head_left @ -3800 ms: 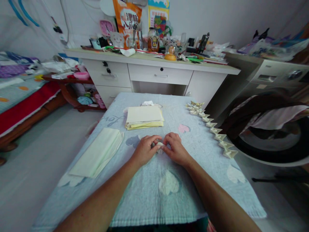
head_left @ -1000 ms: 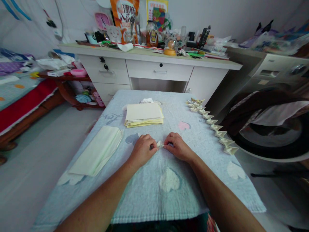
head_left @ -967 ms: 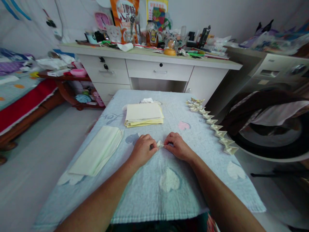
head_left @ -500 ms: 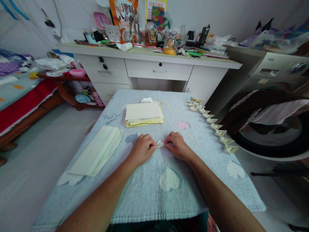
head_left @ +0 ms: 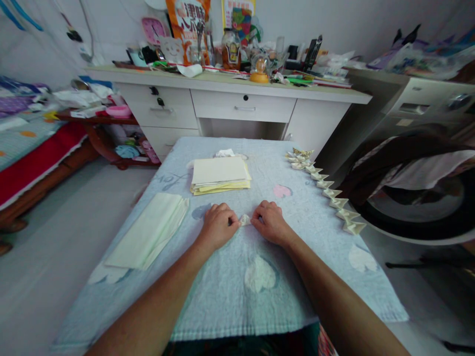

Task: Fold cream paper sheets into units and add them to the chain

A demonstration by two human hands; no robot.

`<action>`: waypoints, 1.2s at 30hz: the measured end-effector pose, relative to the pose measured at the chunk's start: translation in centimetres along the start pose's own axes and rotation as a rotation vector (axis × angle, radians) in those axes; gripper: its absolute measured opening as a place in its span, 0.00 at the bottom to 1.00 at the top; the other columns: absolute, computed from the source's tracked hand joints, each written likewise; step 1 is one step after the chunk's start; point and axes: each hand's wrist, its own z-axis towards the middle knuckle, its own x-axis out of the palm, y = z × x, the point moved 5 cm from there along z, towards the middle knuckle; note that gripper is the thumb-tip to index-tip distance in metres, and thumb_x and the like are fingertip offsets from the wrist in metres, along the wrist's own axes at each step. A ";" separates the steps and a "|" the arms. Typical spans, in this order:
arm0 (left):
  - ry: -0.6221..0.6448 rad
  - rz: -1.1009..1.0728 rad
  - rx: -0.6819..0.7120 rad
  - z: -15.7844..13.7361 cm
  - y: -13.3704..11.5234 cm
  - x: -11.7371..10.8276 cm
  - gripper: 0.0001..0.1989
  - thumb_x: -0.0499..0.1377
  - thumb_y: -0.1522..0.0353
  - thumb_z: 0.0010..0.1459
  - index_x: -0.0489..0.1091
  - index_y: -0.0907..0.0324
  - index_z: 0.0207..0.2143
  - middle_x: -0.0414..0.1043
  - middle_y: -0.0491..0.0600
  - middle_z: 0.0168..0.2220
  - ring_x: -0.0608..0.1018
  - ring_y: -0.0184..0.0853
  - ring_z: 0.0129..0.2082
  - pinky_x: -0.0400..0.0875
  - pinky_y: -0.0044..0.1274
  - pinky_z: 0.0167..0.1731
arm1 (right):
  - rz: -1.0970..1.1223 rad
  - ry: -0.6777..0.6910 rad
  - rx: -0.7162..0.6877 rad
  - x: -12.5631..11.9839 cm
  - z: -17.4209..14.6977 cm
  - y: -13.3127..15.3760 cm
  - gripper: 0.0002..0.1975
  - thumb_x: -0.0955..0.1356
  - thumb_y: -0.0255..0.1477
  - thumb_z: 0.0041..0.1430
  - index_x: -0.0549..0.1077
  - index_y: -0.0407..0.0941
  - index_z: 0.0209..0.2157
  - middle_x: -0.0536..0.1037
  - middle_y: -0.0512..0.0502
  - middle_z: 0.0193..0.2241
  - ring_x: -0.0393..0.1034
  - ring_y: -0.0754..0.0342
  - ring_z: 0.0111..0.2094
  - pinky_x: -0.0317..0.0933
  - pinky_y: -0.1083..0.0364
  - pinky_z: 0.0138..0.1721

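Between my two hands is a small folded piece of paper (head_left: 245, 220), pale with some print on it. My left hand (head_left: 219, 223) pinches its left end with thumb and forefinger. The right end is pinched by my right hand (head_left: 270, 220). Both hands rest low over the blue cloth (head_left: 222, 296) with white heart shapes. Along the cloth's right edge runs a row of folded paper boats (head_left: 337, 202), several in a line. Beyond my hands lies a stack of cream and yellow paper sheets (head_left: 220, 173). Left of my left hand are larger folded pale-green sheets (head_left: 150, 232).
A white desk (head_left: 245, 106) crowded with jars, bags and a pink clock (head_left: 153, 30) stands behind the table. To the right is a washing machine (head_left: 419, 109) with its door open and clothes in the opening. A bed (head_left: 40, 153) stands at the left.
Both hands keep their pinch on the folded paper and stay almost in place. The whole view has shifted very slightly.
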 end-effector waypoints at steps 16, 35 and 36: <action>0.068 0.015 -0.022 0.1 0.2 -0.2 0.07 0.57 0.68 0.53 0.73 0.56 0.25 0.71 0.48 0.34 0.70 0.39 0.40 0.60 0.30 0.41 | -0.054 -0.007 0.075 -0.1 0.1 0.2 0.08 0.66 0.33 0.58 0.75 0.44 0.29 0.71 0.43 0.36 0.61 0.48 0.41 0.50 0.51 0.40; 0.041 -0.114 0.267 0.3 -0.9 1.3 0.14 0.53 0.72 0.61 0.77 0.53 0.43 0.70 0.49 0.35 0.69 0.36 0.40 0.64 0.28 0.43 | -0.067 -0.044 0.073 -0.1 -0.1 -0.1 0.09 0.67 0.34 0.58 0.75 0.44 0.29 0.70 0.42 0.37 0.60 0.47 0.42 0.50 0.51 0.40; 0.041 -0.115 0.259 0.3 -0.8 1.4 0.14 0.54 0.72 0.60 0.77 0.53 0.43 0.70 0.49 0.35 0.69 0.36 0.40 0.64 0.28 0.44 | -0.068 -0.043 0.075 -0.1 -0.1 -0.2 0.09 0.67 0.34 0.58 0.74 0.44 0.29 0.70 0.42 0.38 0.60 0.47 0.42 0.50 0.51 0.40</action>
